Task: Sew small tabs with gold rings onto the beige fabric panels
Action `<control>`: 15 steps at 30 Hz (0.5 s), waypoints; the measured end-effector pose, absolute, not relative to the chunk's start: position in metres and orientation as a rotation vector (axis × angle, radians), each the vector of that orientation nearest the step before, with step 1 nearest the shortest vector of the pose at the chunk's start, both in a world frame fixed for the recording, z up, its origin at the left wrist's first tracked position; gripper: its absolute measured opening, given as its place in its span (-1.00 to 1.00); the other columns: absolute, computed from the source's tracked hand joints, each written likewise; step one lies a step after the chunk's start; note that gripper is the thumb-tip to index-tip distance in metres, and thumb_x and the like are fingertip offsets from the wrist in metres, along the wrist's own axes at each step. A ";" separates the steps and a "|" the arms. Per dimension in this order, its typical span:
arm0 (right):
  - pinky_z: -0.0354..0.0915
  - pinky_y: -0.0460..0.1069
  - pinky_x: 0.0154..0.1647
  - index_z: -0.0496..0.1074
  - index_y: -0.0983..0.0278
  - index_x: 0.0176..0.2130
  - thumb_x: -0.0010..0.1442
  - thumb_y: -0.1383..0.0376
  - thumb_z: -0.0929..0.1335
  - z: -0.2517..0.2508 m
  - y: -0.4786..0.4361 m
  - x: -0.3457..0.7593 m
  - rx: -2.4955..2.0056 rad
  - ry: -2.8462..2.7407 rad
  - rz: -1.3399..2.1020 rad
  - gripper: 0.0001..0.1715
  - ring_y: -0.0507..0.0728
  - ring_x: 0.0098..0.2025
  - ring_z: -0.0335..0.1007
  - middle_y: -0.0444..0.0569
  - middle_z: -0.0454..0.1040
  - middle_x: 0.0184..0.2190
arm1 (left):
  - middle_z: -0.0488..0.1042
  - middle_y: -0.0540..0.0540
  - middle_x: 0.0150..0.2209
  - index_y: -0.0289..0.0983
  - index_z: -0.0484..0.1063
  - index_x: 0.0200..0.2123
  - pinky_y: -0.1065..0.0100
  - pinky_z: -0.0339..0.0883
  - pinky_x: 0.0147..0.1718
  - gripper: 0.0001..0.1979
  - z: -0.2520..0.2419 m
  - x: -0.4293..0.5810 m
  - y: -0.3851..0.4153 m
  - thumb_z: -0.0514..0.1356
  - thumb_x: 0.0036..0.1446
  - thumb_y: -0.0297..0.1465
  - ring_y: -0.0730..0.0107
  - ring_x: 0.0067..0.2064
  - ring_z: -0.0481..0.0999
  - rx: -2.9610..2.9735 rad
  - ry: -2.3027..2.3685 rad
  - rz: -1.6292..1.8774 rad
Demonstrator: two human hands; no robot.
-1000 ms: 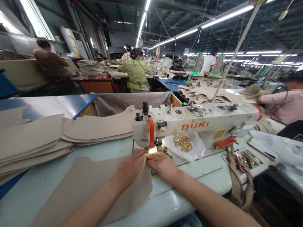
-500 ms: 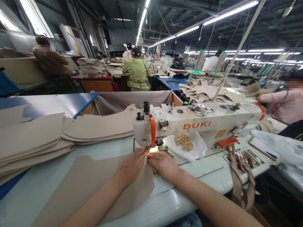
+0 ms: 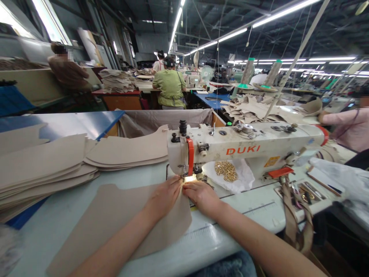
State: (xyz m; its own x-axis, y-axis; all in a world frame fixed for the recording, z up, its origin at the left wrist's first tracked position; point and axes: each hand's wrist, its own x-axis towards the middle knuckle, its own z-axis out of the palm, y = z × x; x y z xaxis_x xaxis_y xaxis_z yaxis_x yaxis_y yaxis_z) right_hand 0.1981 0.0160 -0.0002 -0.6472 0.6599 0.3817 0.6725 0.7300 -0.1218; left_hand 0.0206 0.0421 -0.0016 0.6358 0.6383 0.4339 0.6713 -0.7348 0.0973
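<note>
A tan fabric panel [image 3: 115,215] lies flat on the sewing machine bed, its upper right part under the needle area of a white DUKI sewing machine [image 3: 245,148]. My left hand [image 3: 165,196] rests on the panel, fingers together and closed on it just left of the presser foot. Close against it, my right hand [image 3: 201,195] has its fingers curled in and pinching the panel's edge in front of the foot. A small lamp lights the spot between the fingertips. The fingertips partly hide the stitching point and whatever small piece may be there.
Stacked tan panels [image 3: 43,165] lie at the left. Gold-coloured metal rings [image 3: 226,171] sit on white wrapping [image 3: 245,182] behind my right hand. A tray [image 3: 313,194] of small tools and hanging tan straps [image 3: 306,231] are at the right. Other people work around.
The whole scene has shifted slightly right in view as the head turned a little. Both hands stay at the presser foot on the panel, with little visible movement of their own.
</note>
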 end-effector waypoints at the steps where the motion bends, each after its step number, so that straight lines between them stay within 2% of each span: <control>1: 0.27 -0.03 0.01 0.44 0.33 -0.22 0.25 0.37 0.29 0.001 0.015 0.198 -1.008 -2.547 -0.048 -0.86 0.11 -0.06 0.38 0.01 0.51 -0.14 | 0.52 -0.20 -0.11 -0.35 0.42 -0.10 0.26 0.38 -0.03 -0.65 -0.001 0.019 0.039 -0.12 0.26 -0.47 0.28 -0.04 0.47 -2.774 -1.123 -0.689; 6: 0.30 -0.02 -0.03 0.43 0.32 -0.28 0.23 0.37 0.30 0.006 -0.007 0.188 -0.852 -2.665 -0.075 -0.90 0.12 -0.08 0.38 -0.01 0.51 -0.18 | 0.47 -0.15 -0.01 -0.30 0.37 -0.01 0.28 0.34 0.04 -0.66 -0.003 0.001 0.008 -0.09 0.25 -0.47 0.35 0.04 0.42 -2.808 -1.151 -0.698; 11: 0.32 0.00 -0.06 0.44 0.33 -0.23 0.24 0.38 0.29 0.001 -0.027 0.176 -0.767 -2.574 -0.065 -0.86 0.13 -0.09 0.39 0.00 0.52 -0.19 | 0.42 -0.10 0.06 -0.24 0.32 0.06 0.27 0.29 0.09 -0.64 0.003 -0.015 -0.024 -0.05 0.23 -0.47 0.37 0.10 0.36 -2.833 -1.328 -0.734; 13: 0.33 0.01 -0.05 0.44 0.33 -0.18 0.26 0.37 0.27 -0.003 -0.030 0.174 -0.767 -2.519 -0.045 -0.83 0.13 -0.08 0.39 0.00 0.52 -0.17 | 0.31 -0.13 0.15 -0.24 0.22 0.15 0.23 0.25 0.11 -0.59 0.010 -0.022 -0.040 -0.02 0.23 -0.42 0.33 0.16 0.29 -2.791 -1.411 -0.744; 15: 0.33 0.02 -0.04 0.43 0.31 -0.14 0.27 0.35 0.26 -0.005 -0.030 0.174 -0.774 -2.483 -0.026 -0.80 0.14 -0.07 0.39 0.00 0.52 -0.15 | 0.14 -0.18 0.25 -0.25 0.06 0.24 0.17 0.19 0.14 -0.45 0.015 -0.034 -0.061 0.05 0.20 -0.27 0.21 0.23 0.17 -2.747 -1.436 -0.711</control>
State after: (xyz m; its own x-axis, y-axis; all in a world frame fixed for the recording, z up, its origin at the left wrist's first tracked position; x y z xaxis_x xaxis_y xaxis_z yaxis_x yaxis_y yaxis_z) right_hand 0.1743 -0.0298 -0.0052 -0.6930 0.5227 0.4965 0.5329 0.8352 -0.1354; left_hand -0.0342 -0.0615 0.0150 0.4926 0.7884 0.3684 0.7712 -0.5916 0.2351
